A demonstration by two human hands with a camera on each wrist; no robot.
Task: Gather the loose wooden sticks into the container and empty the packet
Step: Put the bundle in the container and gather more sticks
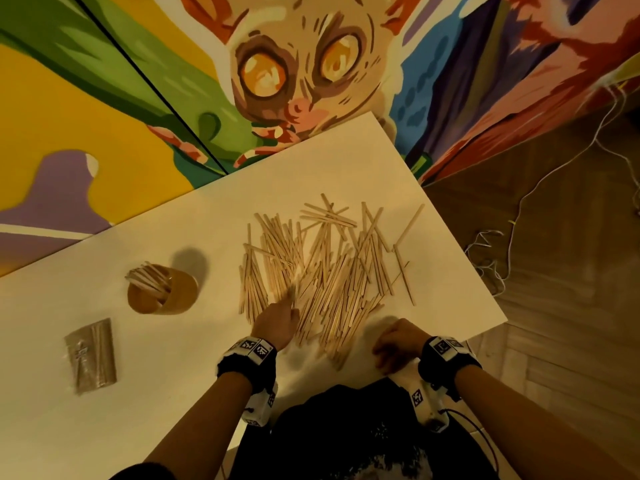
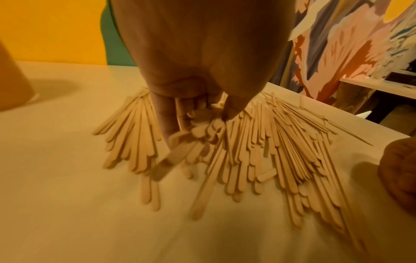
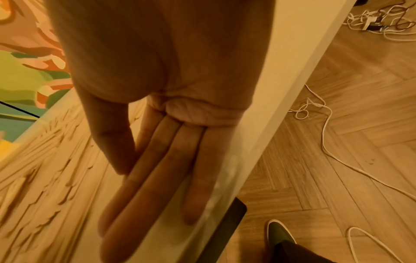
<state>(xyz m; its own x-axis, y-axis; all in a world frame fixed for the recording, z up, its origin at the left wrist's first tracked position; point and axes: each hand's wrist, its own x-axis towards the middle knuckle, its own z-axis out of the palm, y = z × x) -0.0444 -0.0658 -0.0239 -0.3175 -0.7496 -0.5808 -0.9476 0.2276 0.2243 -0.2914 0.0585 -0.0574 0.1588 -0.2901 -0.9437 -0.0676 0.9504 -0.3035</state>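
Observation:
A wide pile of loose wooden sticks (image 1: 322, 271) lies spread over the middle and right of the white table (image 1: 346, 161). My left hand (image 1: 277, 320) reaches into the pile's near left part. In the left wrist view its curled fingers and thumb pinch a small bunch of sticks (image 2: 202, 131), blurred by motion. The brown round container (image 1: 162, 289) stands to the left with some sticks leaning in it. The clear packet (image 1: 90, 355) of sticks lies flat at the near left. My right hand (image 1: 394, 344) rests on the table by the front edge, its fingers (image 3: 157, 178) straight and holding nothing.
The table's right edge (image 3: 281, 89) runs just beside my right hand. White cables (image 3: 326, 142) lie on the wooden floor beyond it, and a shoe (image 3: 279, 233) shows below. A painted wall (image 1: 294, 71) stands behind the table.

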